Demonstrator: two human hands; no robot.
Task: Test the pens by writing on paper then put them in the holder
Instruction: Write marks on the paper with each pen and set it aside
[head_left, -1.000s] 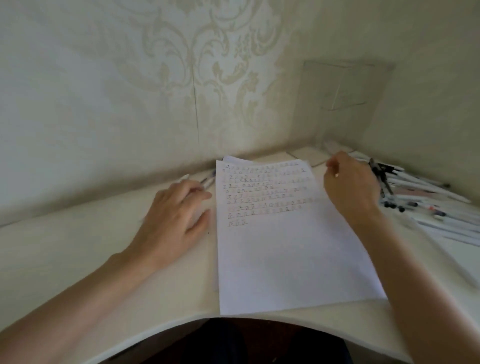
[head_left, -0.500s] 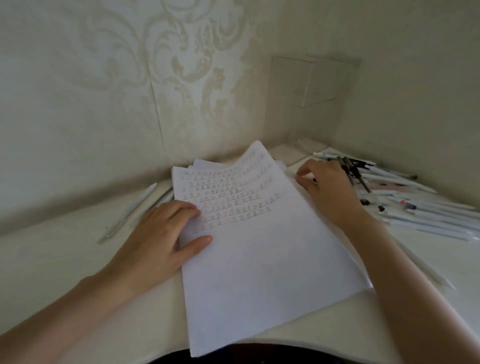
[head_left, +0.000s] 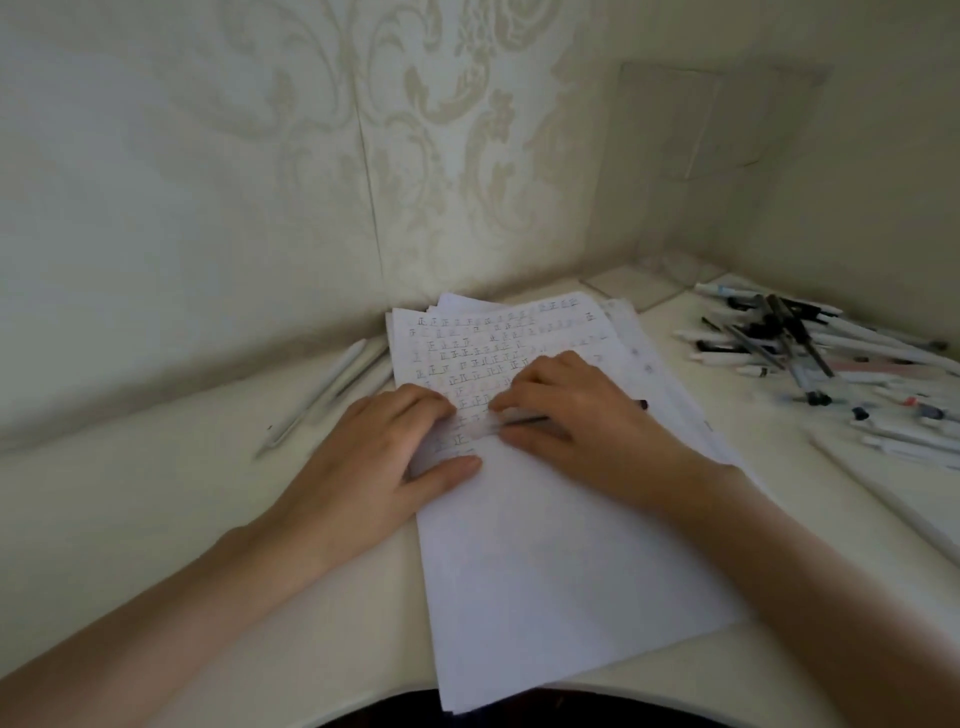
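Right hand (head_left: 576, 415) curled round pen (head_left: 498, 422), gripping it low over paper (head_left: 545, 561). Left hand (head_left: 384, 457) fingers curled onto pen's pale end, thumb flat on paper. Pen pile (head_left: 810, 358) on worktop (head_left: 156, 519) well right of right hand; clear holder (head_left: 717, 156) beyond pile, in corner. Two pens (head_left: 327, 387) left of left hand.
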